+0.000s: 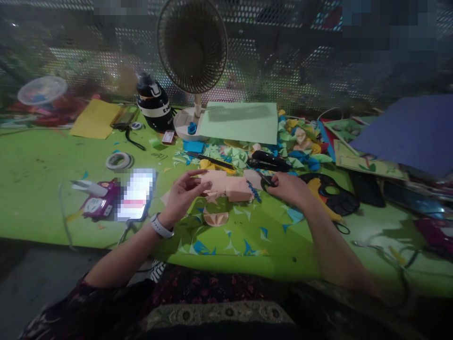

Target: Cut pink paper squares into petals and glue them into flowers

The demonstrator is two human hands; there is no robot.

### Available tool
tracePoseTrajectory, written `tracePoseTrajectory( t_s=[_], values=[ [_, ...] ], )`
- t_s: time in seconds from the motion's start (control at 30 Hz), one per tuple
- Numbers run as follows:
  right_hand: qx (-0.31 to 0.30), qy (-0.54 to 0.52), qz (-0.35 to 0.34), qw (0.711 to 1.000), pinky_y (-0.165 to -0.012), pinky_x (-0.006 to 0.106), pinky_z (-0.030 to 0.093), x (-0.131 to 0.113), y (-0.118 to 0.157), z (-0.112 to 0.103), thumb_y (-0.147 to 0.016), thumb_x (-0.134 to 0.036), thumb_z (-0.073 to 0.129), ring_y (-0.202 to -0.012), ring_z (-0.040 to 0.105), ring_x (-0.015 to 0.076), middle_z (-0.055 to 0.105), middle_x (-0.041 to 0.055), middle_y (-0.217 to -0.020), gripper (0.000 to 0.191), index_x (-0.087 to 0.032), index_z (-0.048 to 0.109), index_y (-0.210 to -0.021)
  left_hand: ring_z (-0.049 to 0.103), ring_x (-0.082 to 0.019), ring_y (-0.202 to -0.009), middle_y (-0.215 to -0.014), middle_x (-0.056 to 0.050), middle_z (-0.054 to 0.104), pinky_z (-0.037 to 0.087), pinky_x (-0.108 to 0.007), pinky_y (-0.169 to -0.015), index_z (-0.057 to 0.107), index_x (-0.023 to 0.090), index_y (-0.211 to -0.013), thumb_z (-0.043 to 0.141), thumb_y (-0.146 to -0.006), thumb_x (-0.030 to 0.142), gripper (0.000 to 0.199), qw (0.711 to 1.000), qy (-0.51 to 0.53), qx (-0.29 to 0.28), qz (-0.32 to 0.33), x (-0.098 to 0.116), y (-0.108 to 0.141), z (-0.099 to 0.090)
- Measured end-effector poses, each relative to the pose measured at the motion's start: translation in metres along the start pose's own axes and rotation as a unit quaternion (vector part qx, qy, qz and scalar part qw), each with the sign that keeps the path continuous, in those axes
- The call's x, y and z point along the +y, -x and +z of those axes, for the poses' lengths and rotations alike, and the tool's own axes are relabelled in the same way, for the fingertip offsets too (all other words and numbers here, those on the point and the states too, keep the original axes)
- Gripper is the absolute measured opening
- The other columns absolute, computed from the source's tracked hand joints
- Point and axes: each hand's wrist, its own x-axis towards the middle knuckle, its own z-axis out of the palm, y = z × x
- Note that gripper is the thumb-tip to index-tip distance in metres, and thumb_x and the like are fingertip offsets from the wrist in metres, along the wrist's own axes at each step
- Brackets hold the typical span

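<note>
My left hand grips the left edge of a pale pink piece of paper, with the thumb on top and the fingers apart behind it. My right hand is closed on the black handles of a pair of scissors, whose blades point up and left over another pale piece of paper. Between the hands lies a pink paper square with a dark blue beaded-looking strip at its right. A folded pink paper half-round rests nearer to me.
Behind the hands are a cutter knife, a black stapler and a heap of folded paper pieces. A fan, a bottle and a green sheet stand farther back. A lit phone lies left; paper scraps litter the front.
</note>
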Motion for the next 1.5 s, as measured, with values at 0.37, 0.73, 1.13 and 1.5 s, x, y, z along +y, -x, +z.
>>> tracePoseTrajectory(
  t_s=[0.37, 0.73, 1.13, 1.5],
  values=[
    [-0.052, -0.019, -0.032, 0.998, -0.058, 0.025, 0.038, 0.025, 0.003, -0.005, -0.071, -0.036, 0.062, -0.075, 0.065, 0.0201, 0.073, 0.0043, -0.082, 0.018, -0.021, 0.064, -0.08, 0.073, -0.015, -0.072, -0.083, -0.001, 0.076, 0.06, -0.024, -0.063, 0.064, 0.017, -0.105, 0.088, -0.065, 0.036, 0.05, 0.998, 0.031, 0.039, -0.036, 0.0, -0.003, 0.001],
    [-0.123, -0.297, -0.074, 0.944, -0.06, 0.03, 0.05, 0.055, 0.023, -0.01, -0.064, -0.039, 0.068, -0.064, 0.065, 0.0196, 0.068, 0.002, -0.067, 0.025, -0.021, 0.061, -0.08, 0.076, -0.019, -0.079, -0.083, 0.0, 0.072, 0.052, -0.017, -0.051, 0.055, 0.02, -0.099, 0.082, -0.071, 0.046, 0.047, 0.989, 0.08, 0.043, -0.119, 0.008, -0.003, 0.008],
    [-0.203, -0.638, -0.09, 0.738, -0.054, 0.028, 0.052, -0.045, 0.052, 0.008, -0.057, -0.061, 0.085, -0.05, 0.058, 0.0115, 0.066, 0.0, -0.064, 0.055, -0.02, 0.054, -0.075, 0.075, -0.021, -0.09, -0.099, -0.011, 0.077, 0.055, -0.021, -0.062, 0.068, 0.015, -0.088, 0.084, -0.071, 0.036, 0.032, 0.982, 0.114, 0.019, -0.146, 0.02, -0.001, 0.026],
    [-0.235, -0.583, -0.12, 0.768, -0.06, 0.028, 0.051, -0.064, 0.063, 0.025, -0.064, -0.055, 0.082, -0.063, 0.058, 0.013, 0.057, -0.0035, -0.069, 0.048, -0.022, 0.051, -0.082, 0.072, -0.017, -0.072, -0.087, -0.01, 0.077, 0.055, -0.023, -0.056, 0.073, 0.013, -0.086, 0.084, -0.07, 0.038, 0.032, 0.991, 0.056, 0.016, -0.118, 0.01, 0.002, 0.03]
  ],
)
